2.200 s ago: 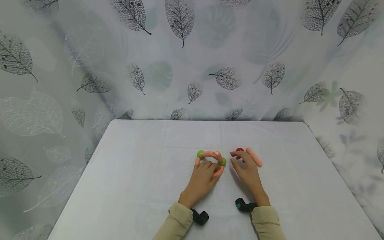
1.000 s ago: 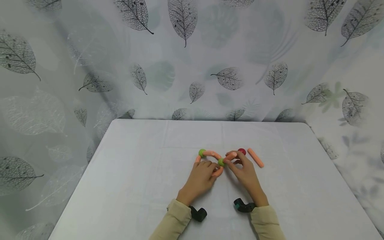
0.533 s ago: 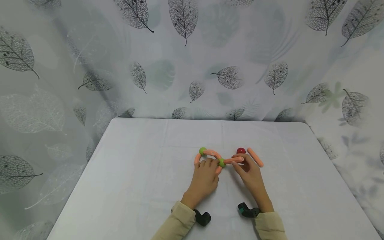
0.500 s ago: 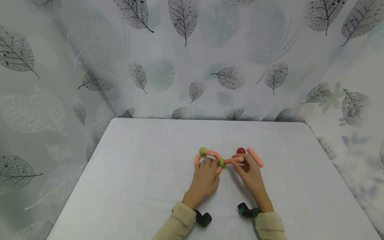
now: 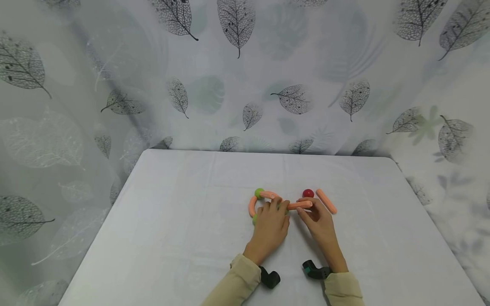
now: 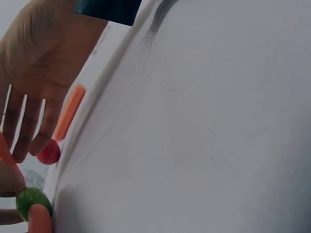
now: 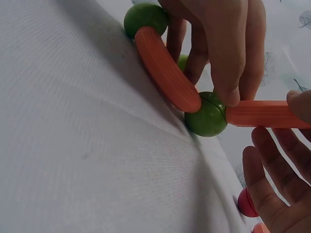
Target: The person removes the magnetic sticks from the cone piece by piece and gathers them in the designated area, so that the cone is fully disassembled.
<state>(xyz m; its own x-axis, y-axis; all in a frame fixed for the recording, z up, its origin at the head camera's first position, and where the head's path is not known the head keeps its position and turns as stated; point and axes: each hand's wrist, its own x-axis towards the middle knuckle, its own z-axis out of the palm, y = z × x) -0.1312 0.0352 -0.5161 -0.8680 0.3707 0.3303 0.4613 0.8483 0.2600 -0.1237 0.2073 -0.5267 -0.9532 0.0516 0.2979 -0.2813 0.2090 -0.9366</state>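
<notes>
Several curved orange plastic rods and green balls are joined into a ring on the white table. My left hand bends over the ring's right side. In the right wrist view its fingers grip the green ball where a straight orange rod plugs in. That rod points right from the ring. My right hand pinches its free end between thumb and fingers. In the left wrist view the green ball shows beside my left fingers. The left hand hides part of the ring in the head view.
Just beyond my right hand lies a red ball. A loose straight orange rod lies to its right. The white table backs onto a leaf-patterned curtain.
My right hand, first apart from the ring, has taken hold of the rod at the right green ball, which has swung down to point right. My left hand has shifted right onto that ball.
</notes>
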